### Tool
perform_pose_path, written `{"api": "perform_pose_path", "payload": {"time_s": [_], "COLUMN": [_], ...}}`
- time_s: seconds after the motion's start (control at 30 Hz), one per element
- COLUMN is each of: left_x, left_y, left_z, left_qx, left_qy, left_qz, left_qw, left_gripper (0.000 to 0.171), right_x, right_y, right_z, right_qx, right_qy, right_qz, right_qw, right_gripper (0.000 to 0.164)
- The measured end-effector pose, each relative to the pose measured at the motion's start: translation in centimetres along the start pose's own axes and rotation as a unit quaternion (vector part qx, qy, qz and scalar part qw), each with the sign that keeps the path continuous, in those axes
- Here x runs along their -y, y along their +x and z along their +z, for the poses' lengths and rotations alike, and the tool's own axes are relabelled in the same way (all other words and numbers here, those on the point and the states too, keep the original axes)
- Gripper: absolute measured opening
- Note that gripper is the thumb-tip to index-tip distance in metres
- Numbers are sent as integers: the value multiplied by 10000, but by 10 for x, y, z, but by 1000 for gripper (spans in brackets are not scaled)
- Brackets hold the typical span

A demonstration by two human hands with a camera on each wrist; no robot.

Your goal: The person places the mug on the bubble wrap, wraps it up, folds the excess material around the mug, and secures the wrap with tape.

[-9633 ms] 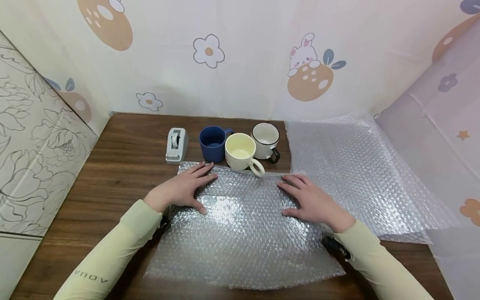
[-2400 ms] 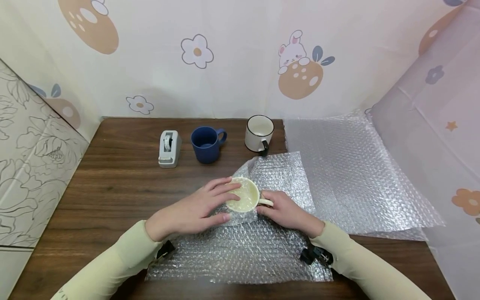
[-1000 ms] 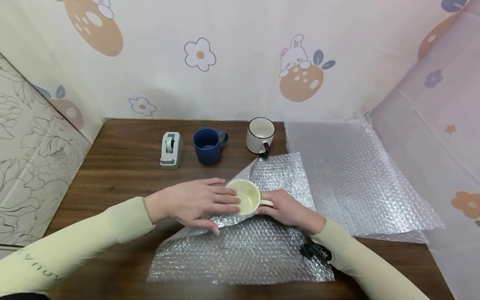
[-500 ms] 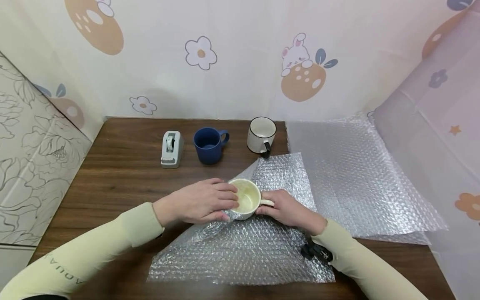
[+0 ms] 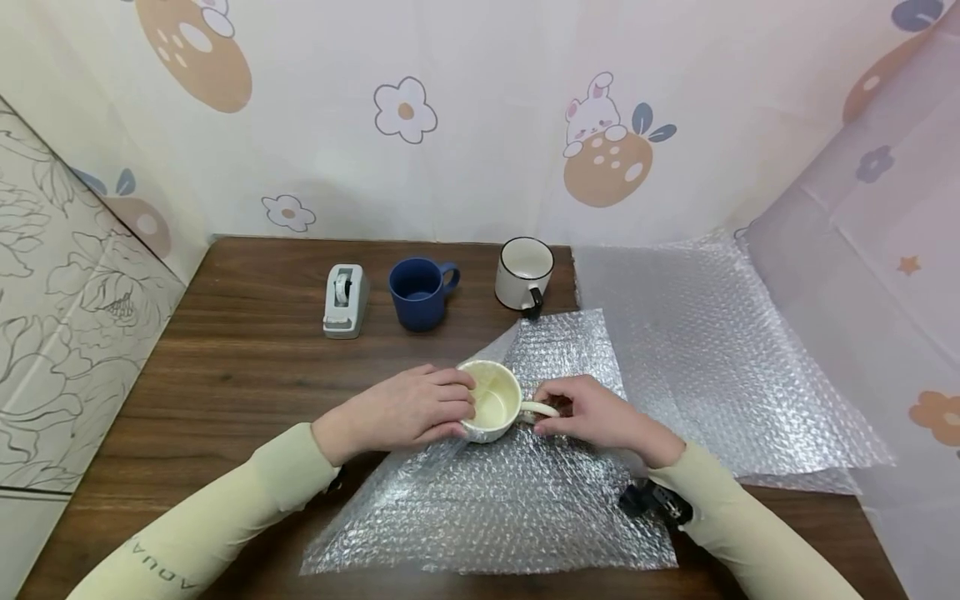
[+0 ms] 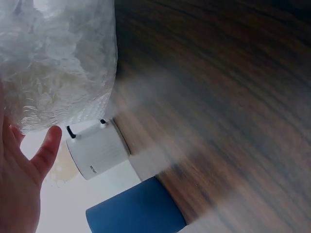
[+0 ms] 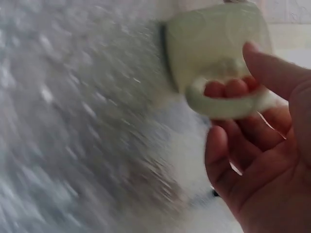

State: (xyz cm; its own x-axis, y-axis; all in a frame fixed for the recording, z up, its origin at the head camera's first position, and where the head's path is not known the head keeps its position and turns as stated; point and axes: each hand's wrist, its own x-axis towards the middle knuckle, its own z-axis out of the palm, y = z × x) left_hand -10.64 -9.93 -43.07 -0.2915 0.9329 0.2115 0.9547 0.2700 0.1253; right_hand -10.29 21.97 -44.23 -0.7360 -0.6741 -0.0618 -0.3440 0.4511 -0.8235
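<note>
A pale yellow mug [image 5: 495, 404] stands upright on a bubble wrap sheet [image 5: 487, 517], its handle pointing right. My left hand [image 5: 416, 412] grips the mug's left side, fingers bent over the rim, with the folded left part of the sheet pressed against the wall. In the left wrist view the bubble wrap [image 6: 53, 68] covers that side of the mug. My right hand [image 5: 592, 412] is at the handle, fingers curled round it. The right wrist view shows fingertips through the handle loop [image 7: 223, 107], with the thumb raised above it.
A grey tape dispenser [image 5: 346, 302], a blue mug [image 5: 417, 293] and a white mug [image 5: 517, 287] with black rim and handle stand along the back. More bubble wrap [image 5: 697, 350] lies at the right, against the side wall. The table [image 5: 247, 358] is dark wood.
Earlier the yellow mug stood at the back and the sheet lay flat; now its left side is folded onto the mug. Lately my left fingers have curled over the rim; my right hand has shifted right.
</note>
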Motion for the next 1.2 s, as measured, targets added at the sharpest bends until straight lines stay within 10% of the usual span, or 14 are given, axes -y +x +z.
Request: {"api": "perform_pose_path", "payload": {"time_s": [0.23, 0.4, 0.67, 1.2], "left_x": [1, 0, 1, 2], "left_y": [0, 1, 1, 0], "left_z": [1, -2, -1, 1], "left_qx": [-78, 15, -53, -83], "left_qy": [31, 17, -107, -150], "left_qz": [44, 7, 84, 80], "left_qw": [10000, 10000, 9999, 9998], "left_gripper": [27, 28, 27, 30], "right_x": [-9, -21, -34, -38], "right_y": [-7, -4, 2, 3], "right_z": [-42, -69, -71, -58], "right_qx": [-1252, -2591, -1943, -1362], "right_qy": [-538, -960, 682, 436], "right_qz": [-254, 959, 2508, 1982], "right_qw": [9903, 9563, 9459, 9697], "right_gripper": [32, 56, 85, 26]}}
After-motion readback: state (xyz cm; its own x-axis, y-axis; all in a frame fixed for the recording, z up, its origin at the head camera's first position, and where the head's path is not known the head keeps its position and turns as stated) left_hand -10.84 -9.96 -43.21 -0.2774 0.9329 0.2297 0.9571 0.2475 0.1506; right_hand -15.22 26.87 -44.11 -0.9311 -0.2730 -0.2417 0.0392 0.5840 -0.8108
